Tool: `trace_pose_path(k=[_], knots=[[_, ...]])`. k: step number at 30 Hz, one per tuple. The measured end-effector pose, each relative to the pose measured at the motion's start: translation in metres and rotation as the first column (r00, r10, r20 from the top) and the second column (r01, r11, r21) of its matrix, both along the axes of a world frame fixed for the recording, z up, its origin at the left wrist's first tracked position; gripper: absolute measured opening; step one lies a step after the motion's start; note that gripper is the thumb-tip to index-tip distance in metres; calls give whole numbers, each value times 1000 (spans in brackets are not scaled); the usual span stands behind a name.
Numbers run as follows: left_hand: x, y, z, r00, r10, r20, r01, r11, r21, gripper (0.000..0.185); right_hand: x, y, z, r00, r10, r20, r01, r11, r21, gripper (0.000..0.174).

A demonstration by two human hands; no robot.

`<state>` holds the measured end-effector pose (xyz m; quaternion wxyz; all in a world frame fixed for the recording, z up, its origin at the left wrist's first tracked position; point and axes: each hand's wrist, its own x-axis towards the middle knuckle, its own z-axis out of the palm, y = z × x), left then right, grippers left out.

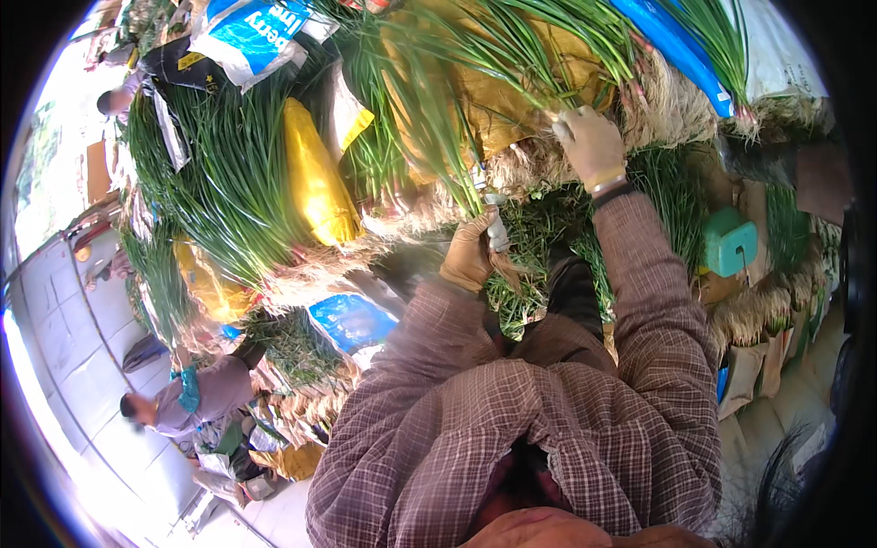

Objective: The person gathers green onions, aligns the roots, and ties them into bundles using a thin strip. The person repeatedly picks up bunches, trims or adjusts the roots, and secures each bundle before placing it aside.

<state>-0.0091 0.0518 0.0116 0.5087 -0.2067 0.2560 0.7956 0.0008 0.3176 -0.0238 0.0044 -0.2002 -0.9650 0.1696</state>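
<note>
My left hand (469, 252), in a tan glove with whitish fingertips, grips a small bunch of green onions (468, 194). Its leaves fan up and away, blurred, and pale roots hang below the fist. Farther forward and to the right, my right hand (590, 147), gloved too, pinches the root end of green onion stalks (531, 98). These lie over a yellow-orange sack (490, 113) on the heap in front of me. A fringe of pale roots (527, 164) runs along the heap's near edge, partly hidden by my right hand.
More green onions (212, 164) lie leftward beside a yellow bag (315, 178). Blue-and-white bags (257, 34) rest at the far side. Loose leaves (521, 294) litter the ground around my legs. A green plastic stool (730, 242) stands right. Another person (199, 397) is at lower left.
</note>
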Motion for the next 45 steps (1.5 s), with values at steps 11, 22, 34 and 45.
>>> trace_pose_path(k=[11, 22, 34, 45], knots=[[3, 69, 4, 926, 88, -366, -229, 904, -362, 12, 68, -37, 54, 808, 511, -294, -517, 854, 63, 14], [32, 44, 11, 959, 28, -284, -134, 924, -359, 8, 41, -48, 18, 958, 188, 217, 225, -19, -974, 32], [43, 36, 8, 979, 66, -195, -140, 909, -393, 15, 47, -48, -17, 995, -85, 45, 92, 694, -715, 41], [28, 38, 18, 971, 212, -114, -241, 878, -413, 16, 65, -73, 55, 832, -519, 195, -167, -570, -805, 25]])
